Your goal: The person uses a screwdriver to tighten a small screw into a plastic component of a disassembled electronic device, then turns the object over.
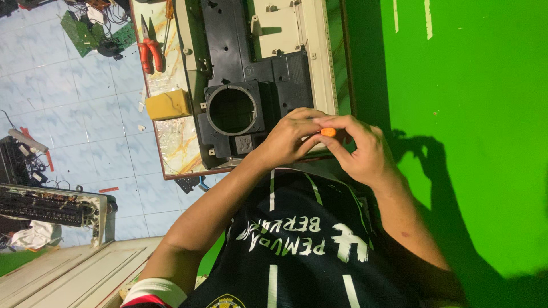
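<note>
Both of my hands meet over the near edge of a dismantled appliance. My left hand [288, 140] and my right hand [362, 151] pinch a small orange object [327, 132] between their fingertips; most of it is hidden by the fingers. Just beyond the hands lies a black plastic housing [257, 80] with a large round opening [231, 108]. It sits inside a cream casing [319, 51] on a marble-patterned table [174, 142].
A yellow block [167, 104], red-handled pliers [149, 54] and an orange-handled screwdriver [169, 11] lie on the table. Circuit boards [85, 31] and an open electronics chassis [48, 206] are on the tiled floor. A green wall [468, 114] is at the right.
</note>
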